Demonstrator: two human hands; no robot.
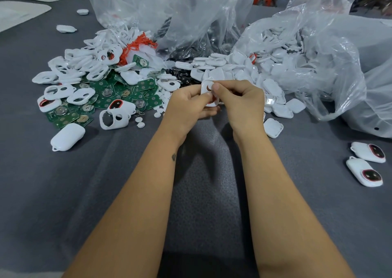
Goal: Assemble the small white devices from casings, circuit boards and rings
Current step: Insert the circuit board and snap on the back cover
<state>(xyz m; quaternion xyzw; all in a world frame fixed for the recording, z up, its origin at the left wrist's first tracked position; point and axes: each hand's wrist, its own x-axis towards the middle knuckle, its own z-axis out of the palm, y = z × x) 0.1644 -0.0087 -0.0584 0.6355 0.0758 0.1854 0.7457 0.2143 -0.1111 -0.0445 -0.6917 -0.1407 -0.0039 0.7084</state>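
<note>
Both hands meet at the table's middle around one small white casing (206, 88) with a round hole and a bit of red showing at its lower edge. My left hand (187, 106) grips it from the left with thumb on its face. My right hand (239, 101) pinches its top right corner with thumb and forefinger. Green circuit boards (106, 99) lie heaped to the left, white front casings with openings (80, 65) behind them, red rings (135, 46) further back. White back casings (229, 68) spill from a bag on the right.
Clear plastic bags (307, 51) stand along the back and right. Two finished white devices (364, 163) lie at the right. A closed white casing (67, 136) and small white discs (140, 122) lie left of my arms. Grey cloth (201, 182) covers the table.
</note>
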